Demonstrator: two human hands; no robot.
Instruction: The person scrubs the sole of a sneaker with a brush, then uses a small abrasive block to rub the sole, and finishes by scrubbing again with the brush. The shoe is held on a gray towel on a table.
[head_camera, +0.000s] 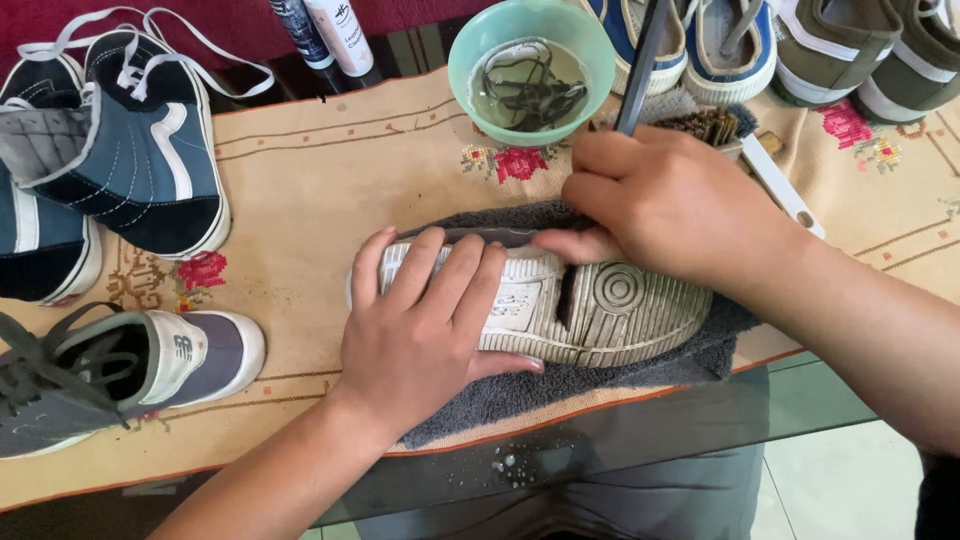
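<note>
Home setting, shoe cleaning set up on a glass tabletop (640, 440) with an embroidered floral cloth (300, 190) over it. Several pairs of sneakers (140, 150) around, a green bowl (530, 50) of soaking laces far centre, cleaner bottles (325, 30) far left, tiled floor (840, 480) near right.
</note>
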